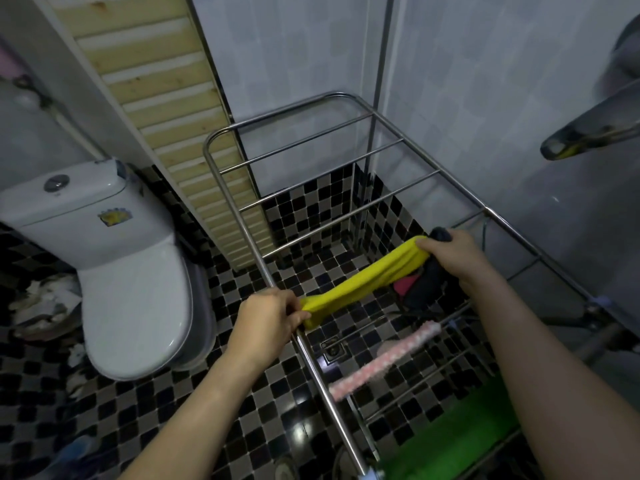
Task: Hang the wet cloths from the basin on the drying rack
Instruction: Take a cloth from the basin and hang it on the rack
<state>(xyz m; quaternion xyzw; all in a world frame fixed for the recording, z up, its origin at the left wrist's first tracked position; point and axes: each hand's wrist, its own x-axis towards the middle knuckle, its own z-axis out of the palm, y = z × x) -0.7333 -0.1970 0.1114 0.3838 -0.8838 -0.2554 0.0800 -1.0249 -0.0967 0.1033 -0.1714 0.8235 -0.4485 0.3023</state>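
Note:
A yellow cloth [363,280] is stretched across the steel drying rack [242,209], lying along one of its bars. My left hand [268,315] grips the cloth's near-left end at the rack's left rail. My right hand [450,251] grips the far-right end, together with a dark cloth [431,282] that hangs below it. A pink patterned cloth [384,362] hangs over a nearer bar, and a green cloth [450,438] covers the nearest bars. The basin is not in view.
A white toilet [131,282] stands left of the rack on the black-and-grey tiled floor [194,403]. A slatted panel [173,116] leans on the wall behind. Several far rack bars are bare. A floor drain [334,349] lies under the rack. Crumpled litter sits far left.

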